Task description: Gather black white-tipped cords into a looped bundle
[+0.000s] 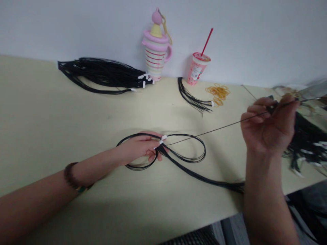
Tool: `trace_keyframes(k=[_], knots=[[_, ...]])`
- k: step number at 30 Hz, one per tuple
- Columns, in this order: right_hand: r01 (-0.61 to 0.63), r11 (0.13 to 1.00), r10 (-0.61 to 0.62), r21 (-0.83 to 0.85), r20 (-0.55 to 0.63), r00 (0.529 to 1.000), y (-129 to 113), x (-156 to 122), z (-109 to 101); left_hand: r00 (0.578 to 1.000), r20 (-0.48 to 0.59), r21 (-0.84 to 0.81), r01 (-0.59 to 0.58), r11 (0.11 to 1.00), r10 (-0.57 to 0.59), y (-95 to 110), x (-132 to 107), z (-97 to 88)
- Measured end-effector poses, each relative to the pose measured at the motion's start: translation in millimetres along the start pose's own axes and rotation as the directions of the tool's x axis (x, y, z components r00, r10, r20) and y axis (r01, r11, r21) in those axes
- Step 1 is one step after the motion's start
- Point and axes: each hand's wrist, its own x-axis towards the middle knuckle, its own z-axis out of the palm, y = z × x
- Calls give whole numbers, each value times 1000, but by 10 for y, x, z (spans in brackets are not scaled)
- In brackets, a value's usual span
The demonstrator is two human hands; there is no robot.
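Note:
Near the middle of the table, my left hand is closed around a looped bundle of thin black cables. White tags show at the pinch, and loops spread to both sides of it. The bundle's tail runs right and passes behind my right forearm. Raised at the right, my right hand pinches a single thin black cable, which stretches taut from the bundle up to its fingers. A small dark piece also shows at those fingers, too blurred to name.
Along the wall lie a large black cable bundle, a smaller one and yellow rubber bands. A pink-lidded cup and a drink cup with a straw stand there. More tagged cables lie at the right.

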Motion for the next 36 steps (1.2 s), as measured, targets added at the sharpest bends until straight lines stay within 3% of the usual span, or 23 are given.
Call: trace_keyframes(k=[3,6,9,12,17,21,26,30,32,36], knots=[[7,999,-13,-40,-157,988,70,28,32,1000,17,23,-9,1000,9,-21,2,-11],[95,987,-131,-132,-296,946,168,-14,168,1000,23,40,-9,999,8,-42,3,-24],[184,948,-248,-260,-240,939,217,-95,300,1000,4,61,-3,998,2,-46,3,-22],[198,915,-288,-352,-225,931,231,-115,304,1000,-22,124,1,992,2,-28,-3,2],[93,982,-125,-166,-197,972,265,-16,179,998,-55,186,-9,982,20,15,-27,49],[124,986,-146,-115,-202,968,307,-80,338,999,-40,162,-5,987,12,16,-26,47],[116,970,-102,-212,76,992,351,-383,847,998,-39,218,-46,975,56,-22,8,25],[123,960,-39,-253,313,949,409,-554,1121,996,-29,383,-67,922,84,-40,5,37],[109,946,3,-304,345,938,476,-598,1160,994,-27,442,-82,893,105,-47,-12,49],[90,923,29,-374,299,954,613,-652,1148,992,-36,435,-90,896,117,-60,-53,77]])
